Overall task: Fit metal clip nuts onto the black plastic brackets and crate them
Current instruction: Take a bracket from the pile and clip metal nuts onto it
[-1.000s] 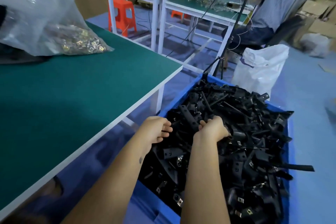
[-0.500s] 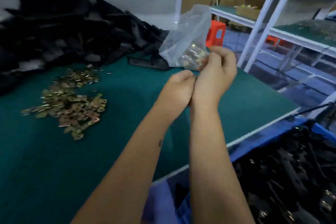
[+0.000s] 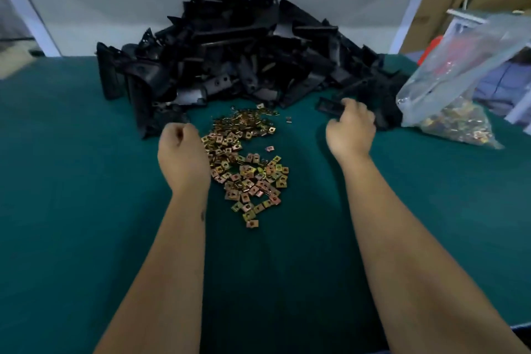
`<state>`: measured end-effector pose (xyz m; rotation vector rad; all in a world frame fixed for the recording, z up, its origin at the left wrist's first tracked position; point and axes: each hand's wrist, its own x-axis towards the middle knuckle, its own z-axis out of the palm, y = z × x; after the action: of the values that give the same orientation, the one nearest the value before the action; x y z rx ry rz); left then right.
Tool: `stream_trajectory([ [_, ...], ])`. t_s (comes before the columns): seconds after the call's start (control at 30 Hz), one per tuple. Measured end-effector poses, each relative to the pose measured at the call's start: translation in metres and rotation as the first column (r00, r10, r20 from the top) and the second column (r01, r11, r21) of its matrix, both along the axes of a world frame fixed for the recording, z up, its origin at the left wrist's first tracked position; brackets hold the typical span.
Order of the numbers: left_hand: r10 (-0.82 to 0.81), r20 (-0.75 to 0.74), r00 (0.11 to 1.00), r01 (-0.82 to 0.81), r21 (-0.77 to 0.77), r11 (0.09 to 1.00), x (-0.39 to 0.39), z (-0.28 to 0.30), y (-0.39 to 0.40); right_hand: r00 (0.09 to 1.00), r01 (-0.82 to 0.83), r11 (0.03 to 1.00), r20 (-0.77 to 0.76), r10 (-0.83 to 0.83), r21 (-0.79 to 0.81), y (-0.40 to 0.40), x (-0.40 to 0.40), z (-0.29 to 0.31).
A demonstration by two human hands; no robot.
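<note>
Brass-toned clip nuts (image 3: pixel 244 164), loosely scattered

Left hand (image 3: pixel 184 152) curls beside clip nuts (image 3: pixel 244 164); right hand (image 3: pixel 352 131) touches a bracket (image 3: pixel 330 105).

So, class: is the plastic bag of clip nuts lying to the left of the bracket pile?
No, the plastic bag lies right of the bracket pile.

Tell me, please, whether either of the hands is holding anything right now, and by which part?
The right hand reaches onto a loose black bracket, fingers at its near end; a closed grip cannot be told. The left hand is curled, contents hidden.
</note>
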<state>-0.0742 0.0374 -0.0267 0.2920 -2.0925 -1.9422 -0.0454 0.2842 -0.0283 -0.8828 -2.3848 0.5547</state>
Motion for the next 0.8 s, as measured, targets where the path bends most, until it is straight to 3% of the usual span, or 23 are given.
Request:
stream_trajectory([
  [0.07, -0.025, 0.01, 1.0, 0.026, -0.104, 0.994, -0.001, -0.006, 0.007, 0.995, 0.012, 0.996, 0.096, -0.021, 0.092, 0.014, -0.005, -0.002],
  [0.17, -0.069, 0.015, 0.997, 0.071, -0.213, 0.974, -0.006, -0.009, 0.016, 0.958, 0.071, 0.993, 0.27, -0.093, 0.091, 0.023, -0.01, -0.006],
  [0.23, -0.07, 0.021, 0.997, 0.073, -0.238, 0.968, -0.011, -0.013, 0.017, 0.943, 0.122, 0.978, 0.287, -0.168, 0.17, 0.019, -0.01, -0.008],
  [0.33, -0.069, 0.024, 0.997, 0.072, -0.243, 0.967, -0.013, -0.015, 0.018, 0.972, 0.151, 0.928, 0.121, -0.202, 0.339, 0.005, -0.005, -0.008],
  [0.4, -0.078, 0.002, 0.997, 0.076, -0.225, 0.971, -0.012, -0.014, 0.019, 0.985, 0.167, 0.903, -0.098, -0.14, 0.395, -0.009, -0.001, -0.005],
  [0.47, -0.112, -0.064, 0.992, 0.099, -0.177, 0.979, -0.01, -0.011, 0.019, 0.933, 0.122, 0.895, -0.358, 0.045, 0.429, -0.032, 0.0, 0.002],
  [0.53, -0.189, -0.151, 0.97, 0.167, -0.147, 0.975, -0.005, -0.006, 0.019, 0.819, -0.064, 0.942, -0.521, 0.239, 0.331, -0.062, -0.002, 0.008],
  [0.6, -0.298, -0.205, 0.932, 0.307, 0.009, 0.952, 0.003, 0.001, 0.02, 0.73, -0.27, 0.928, -0.573, 0.371, 0.258, -0.09, -0.004, 0.006],
  [0.67, -0.43, -0.192, 0.882, 0.464, 0.194, 0.864, 0.007, 0.006, 0.019, 0.665, -0.352, 0.88, -0.576, 0.475, 0.32, -0.11, -0.006, -0.002],
  [0.8, -0.529, -0.168, 0.832, 0.554, 0.303, 0.775, 0.006, 0.009, 0.011, 0.609, -0.467, 0.843, -0.595, 0.525, 0.267, -0.127, -0.005, -0.006],
])
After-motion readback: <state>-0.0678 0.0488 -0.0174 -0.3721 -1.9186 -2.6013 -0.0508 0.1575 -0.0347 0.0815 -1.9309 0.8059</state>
